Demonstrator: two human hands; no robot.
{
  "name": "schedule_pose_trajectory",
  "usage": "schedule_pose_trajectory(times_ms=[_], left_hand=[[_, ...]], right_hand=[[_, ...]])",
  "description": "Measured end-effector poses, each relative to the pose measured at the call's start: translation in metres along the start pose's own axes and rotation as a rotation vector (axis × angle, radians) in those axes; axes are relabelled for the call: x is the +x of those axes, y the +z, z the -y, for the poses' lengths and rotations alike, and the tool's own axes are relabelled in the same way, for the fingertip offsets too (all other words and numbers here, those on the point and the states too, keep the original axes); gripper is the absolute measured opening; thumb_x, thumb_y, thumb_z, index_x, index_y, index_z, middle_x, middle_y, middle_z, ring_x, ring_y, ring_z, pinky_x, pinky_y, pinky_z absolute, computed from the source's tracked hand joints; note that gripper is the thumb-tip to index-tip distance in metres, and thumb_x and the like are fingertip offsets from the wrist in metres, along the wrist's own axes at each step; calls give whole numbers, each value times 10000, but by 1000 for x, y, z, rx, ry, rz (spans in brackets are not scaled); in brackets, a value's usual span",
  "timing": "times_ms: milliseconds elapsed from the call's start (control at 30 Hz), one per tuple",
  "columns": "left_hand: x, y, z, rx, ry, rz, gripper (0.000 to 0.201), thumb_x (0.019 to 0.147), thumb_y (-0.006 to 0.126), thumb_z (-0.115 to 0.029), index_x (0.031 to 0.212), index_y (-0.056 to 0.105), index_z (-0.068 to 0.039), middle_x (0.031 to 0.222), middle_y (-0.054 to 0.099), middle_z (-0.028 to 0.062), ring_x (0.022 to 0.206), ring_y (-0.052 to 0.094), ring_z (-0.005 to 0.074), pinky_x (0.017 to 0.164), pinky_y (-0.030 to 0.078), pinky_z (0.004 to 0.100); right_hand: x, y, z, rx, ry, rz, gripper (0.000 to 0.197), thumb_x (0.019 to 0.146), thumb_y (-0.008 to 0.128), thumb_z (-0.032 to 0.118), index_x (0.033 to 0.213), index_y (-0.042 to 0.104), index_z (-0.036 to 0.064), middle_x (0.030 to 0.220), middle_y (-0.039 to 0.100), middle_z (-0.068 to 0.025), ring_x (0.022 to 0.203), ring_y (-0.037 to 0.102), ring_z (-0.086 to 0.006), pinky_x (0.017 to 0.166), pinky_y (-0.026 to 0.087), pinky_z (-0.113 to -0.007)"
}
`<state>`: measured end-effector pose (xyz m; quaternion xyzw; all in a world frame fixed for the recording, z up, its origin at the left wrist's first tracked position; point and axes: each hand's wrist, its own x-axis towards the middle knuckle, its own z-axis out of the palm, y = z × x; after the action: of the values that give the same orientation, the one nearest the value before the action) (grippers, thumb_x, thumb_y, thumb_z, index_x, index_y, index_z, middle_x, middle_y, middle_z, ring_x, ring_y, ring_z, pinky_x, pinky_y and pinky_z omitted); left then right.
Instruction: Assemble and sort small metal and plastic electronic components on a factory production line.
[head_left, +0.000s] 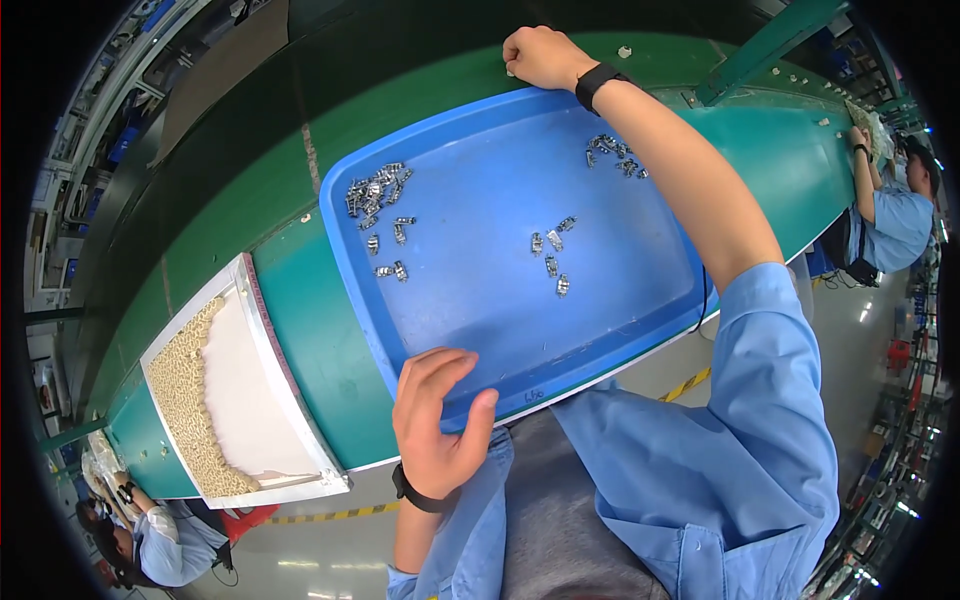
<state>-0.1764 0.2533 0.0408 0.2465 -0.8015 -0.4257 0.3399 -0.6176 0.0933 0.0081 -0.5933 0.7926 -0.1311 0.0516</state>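
A shallow blue tray (470,300) stands in front of me, with small silvery metal parts in loose groups. One heap (375,190) lies at its far left corner, another group (612,155) at its far right, and several parts (553,250) near the middle. My right hand (545,58) reaches past the tray's far rim to the green belt. Its fingers are curled together; a small whitish piece shows at the fingertips, and what they grip is mostly hidden. My left hand (440,420) hovers by the tray's near left corner, fingers and thumb apart, holding nothing.
Left of the tray, a white-framed box (262,390) holds many small beige pieces (190,400). Small white pieces (625,52) are scattered on the belt. A green post (770,50) rises at the far right. Other people work at the right (890,230) and lower left (175,545).
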Motion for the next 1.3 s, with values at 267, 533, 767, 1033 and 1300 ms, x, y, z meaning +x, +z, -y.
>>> schedule_pose_trajectory(times_ms=[267, 533, 767, 1033, 1300], left_hand=[[3, 6, 0, 9, 21, 3, 312, 808, 770, -27, 1097, 667, 26, 1087, 697, 180, 986, 659, 364, 848, 530, 420], [-13, -47, -1, 105, 24, -128, 258, 852, 725, -26, 1091, 659, 47, 1066, 695, 186, 1001, 662, 324, 888, 519, 402], [-3, -116, 29, 329, -250, -414, 102, 976, 621, -7, 1045, 667, 52, 965, 712, 135, 896, 677, 201, 845, 521, 308], [-8, -243, 152, 846, -420, -406, 226, 969, 654, -129, 1164, 703, -26, 1004, 756, 130, 936, 734, 237, 805, 565, 339], [60, -249, 186, 1074, -417, -273, 257, 886, 710, -170, 1121, 723, -67, 1002, 718, 125, 938, 700, 322, 846, 560, 430]], right_hand=[[-15, -4, -15, -58, -43, -159, 200, 871, 638, 131, 1023, 739, 49, 919, 758, -146, 877, 726, -332, 814, 570, -434], [-151, -52, 17, 34, -131, -11, 195, 887, 662, 163, 1010, 689, 14, 742, 684, -134, 718, 680, -330, 663, 532, -434], [-183, -20, -5, 103, -134, -16, 137, 893, 680, 68, 1008, 692, -5, 860, 702, -178, 777, 682, -324, 709, 539, -408], [-173, -8, 1, 167, -33, -39, 91, 917, 671, 43, 989, 647, -5, 691, 602, -100, 619, 581, -208, 611, 468, -346], [-182, -14, 19, 187, 7, -70, 99, 913, 673, 46, 963, 600, 3, 657, 576, -89, 584, 544, -212, 576, 432, -361]])
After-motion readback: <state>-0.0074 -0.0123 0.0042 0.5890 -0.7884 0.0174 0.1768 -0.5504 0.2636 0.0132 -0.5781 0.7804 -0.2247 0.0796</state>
